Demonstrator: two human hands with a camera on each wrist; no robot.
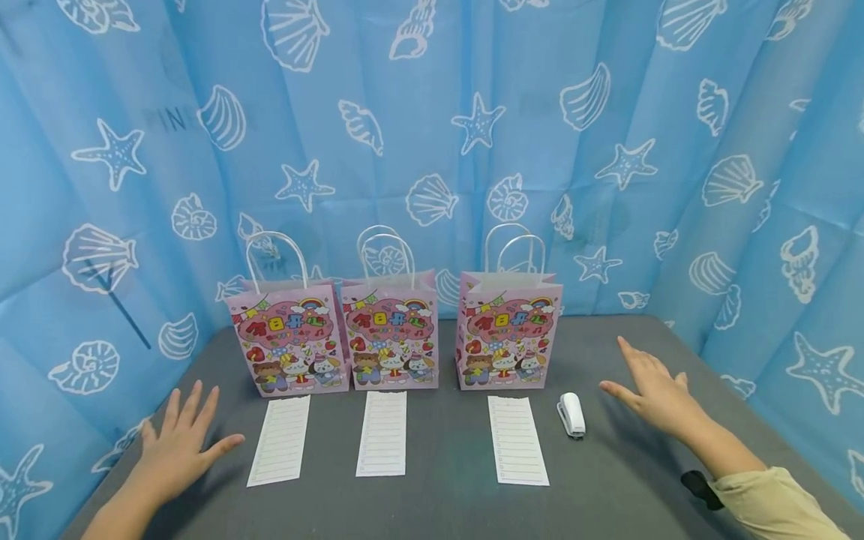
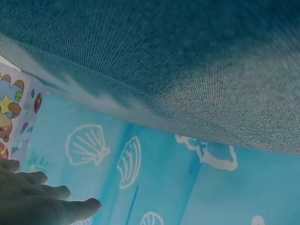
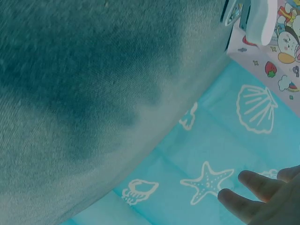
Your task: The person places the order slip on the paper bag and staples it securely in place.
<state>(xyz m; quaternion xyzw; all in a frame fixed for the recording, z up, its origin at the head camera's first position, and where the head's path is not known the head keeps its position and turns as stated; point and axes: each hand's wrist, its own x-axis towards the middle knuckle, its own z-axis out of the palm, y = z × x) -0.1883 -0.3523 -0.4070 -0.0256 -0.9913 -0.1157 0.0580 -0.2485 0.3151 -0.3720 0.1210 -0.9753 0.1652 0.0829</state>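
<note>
My left hand [image 1: 177, 442] is spread with straight fingers at the table's left, beside the left paper strip [image 1: 279, 440], holding nothing. On the right, my right hand [image 1: 658, 390] hovers with fingers extended, apart from a small white stapler [image 1: 571, 415]. Three pink cartoon gift bags stand upright with white handles: a left bag [image 1: 290, 341], a middle bag [image 1: 391, 334] and a right bag [image 1: 508, 334]. Before the middle bag lies a lined paper strip [image 1: 382, 433], and another lined strip [image 1: 518, 440] lies before the right bag. The right wrist view shows part of the stapler [image 3: 261, 21] near a bag.
The grey table [image 1: 445, 510] carries all these things. Behind and beside it hangs a blue curtain [image 1: 432, 135] printed with white shells and starfish. A black object [image 1: 702, 490] sits at the right sleeve's cuff.
</note>
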